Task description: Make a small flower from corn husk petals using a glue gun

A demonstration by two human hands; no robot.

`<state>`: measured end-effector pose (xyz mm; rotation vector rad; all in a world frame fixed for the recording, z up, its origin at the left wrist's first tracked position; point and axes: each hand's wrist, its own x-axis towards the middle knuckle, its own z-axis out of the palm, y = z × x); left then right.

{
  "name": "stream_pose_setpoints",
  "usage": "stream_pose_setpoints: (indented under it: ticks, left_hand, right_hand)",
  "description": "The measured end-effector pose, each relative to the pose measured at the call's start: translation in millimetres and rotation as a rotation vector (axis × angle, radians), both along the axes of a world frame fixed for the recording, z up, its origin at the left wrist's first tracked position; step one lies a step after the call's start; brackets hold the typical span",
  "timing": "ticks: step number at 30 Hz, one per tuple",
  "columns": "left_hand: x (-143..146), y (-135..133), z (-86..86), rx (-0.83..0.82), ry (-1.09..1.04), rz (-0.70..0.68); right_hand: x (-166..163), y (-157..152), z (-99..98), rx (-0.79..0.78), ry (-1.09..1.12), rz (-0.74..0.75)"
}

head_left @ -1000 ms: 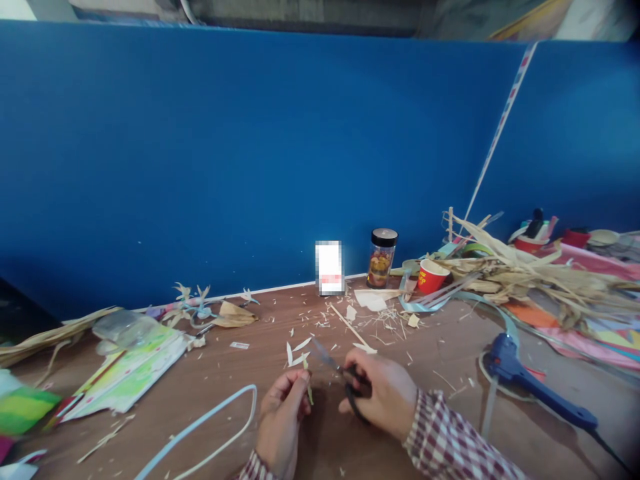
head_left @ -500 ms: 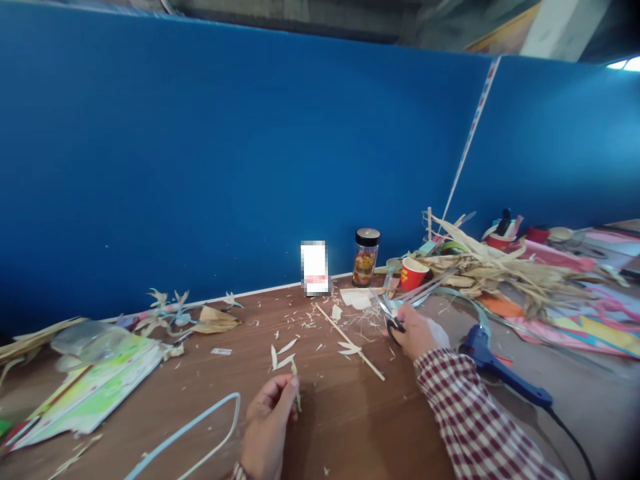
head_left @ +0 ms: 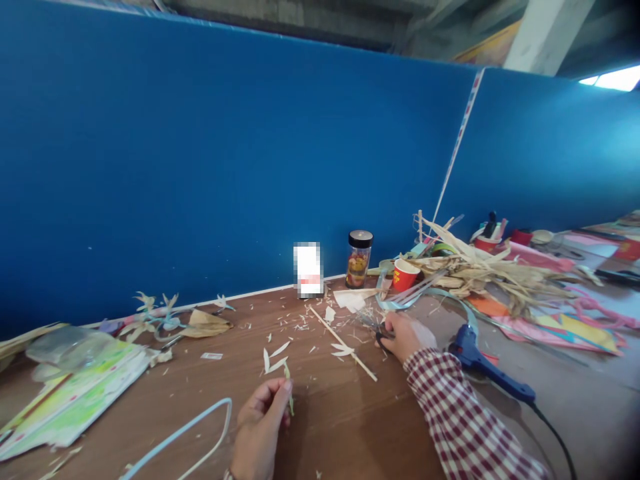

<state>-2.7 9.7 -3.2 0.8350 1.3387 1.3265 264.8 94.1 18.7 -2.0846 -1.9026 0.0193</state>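
My left hand point(head_left: 261, 420) is closed, pinching a narrow pale-green strip of husk point(head_left: 289, 390) between thumb and finger. Just beyond it, several cut leaf-shaped husk pieces point(head_left: 275, 360) lie on the brown table. My right hand point(head_left: 406, 333) is closed around the black handles of a pair of scissors point(head_left: 384, 339), held low over the table with the blades pointing away to the left. Between the hands lies a thin stick point(head_left: 345, 343), with more pale leaf pieces point(head_left: 342, 350) across it.
A blue glue gun point(head_left: 493, 367) rests right of my right forearm. Behind stand a lidded jar point(head_left: 359, 260), a red paper cup point(head_left: 405, 275) and a heap of dry husks point(head_left: 480, 270). Patterned sheets point(head_left: 85, 393) and a bent light-blue strip point(head_left: 190, 427) lie at left.
The scissors have come down, their blades now lower and flatter near the tabletop scraps. My left hand keeps its pinch on the husk strip. The view has swung slightly right.
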Motion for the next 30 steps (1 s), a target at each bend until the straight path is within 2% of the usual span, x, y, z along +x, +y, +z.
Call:
stream_pose_setpoints:
  ticks: [6, 12, 17, 20, 22, 25, 30]
  left_hand:
    - [0, -1, -1.7, 0.004, 0.0, -0.012]
    - [0, 0, -1.2, 0.011, 0.009, -0.006]
    - [0, 0, -2.0, 0.012, 0.024, -0.003]
    - [1, -2, -2.8, 0.044, 0.106, -0.02]
    - [3, -4, -2.8, 0.07, 0.182, -0.051]
    - [6, -7, -2.7, 0.109, 0.263, -0.102]
    - [8, -7, -7.0, 0.133, 0.304, -0.167]
  right_hand:
    - [10, 9, -10.7, -0.102, 0.313, 0.078]
    - [12, 8, -14.8, -0.141, 0.375, 0.164]
    - [7, 6, -3.5, -0.115, 0.437, 0.214]
    - [-16, -6, 12.1, 0.012, 0.539, 0.214]
    - [-42, -19, 20.3, 0.08, 0.679, 0.314]
    - [-80, -41, 20.8, -0.023, 0.802, 0.519]
    - [-107, -58, 3.7, -0.165, 0.793, 0.561]
